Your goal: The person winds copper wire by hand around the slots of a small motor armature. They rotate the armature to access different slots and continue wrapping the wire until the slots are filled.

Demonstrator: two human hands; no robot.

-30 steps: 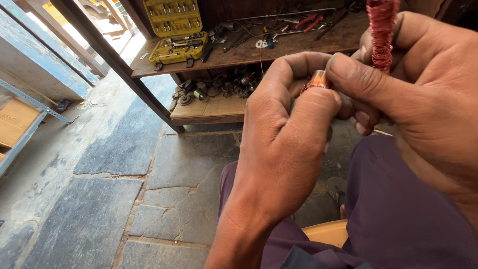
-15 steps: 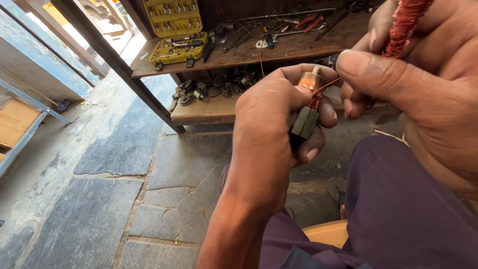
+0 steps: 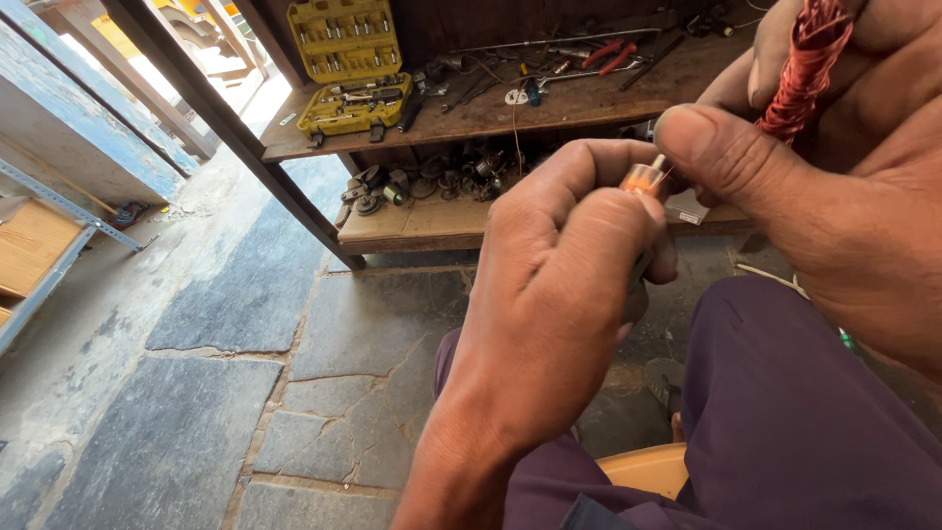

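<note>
My left hand (image 3: 559,285) is closed around a small motor armature (image 3: 645,179); only its copper-coloured end with a short metal shaft shows above my fingers. My right hand (image 3: 824,186) holds a bundle of reddish copper wire (image 3: 805,69) in its fingers, and its thumb presses toward the armature's tip. A thin strand of wire runs between the bundle and the armature. Both hands are raised over my lap, above my purple trousers (image 3: 785,412).
A low wooden workbench (image 3: 491,118) stands ahead with an open yellow socket set case (image 3: 348,64), pliers, loose tools and a lower shelf of metal parts. Stone slab floor (image 3: 226,334) lies to the left. A blue metal frame (image 3: 59,206) stands at far left. I sit on a yellow stool (image 3: 648,469).
My left hand turned and closed over the armature, hiding its dark body that showed half a second ago. My right hand with the wire bundle shifted slightly right and up.
</note>
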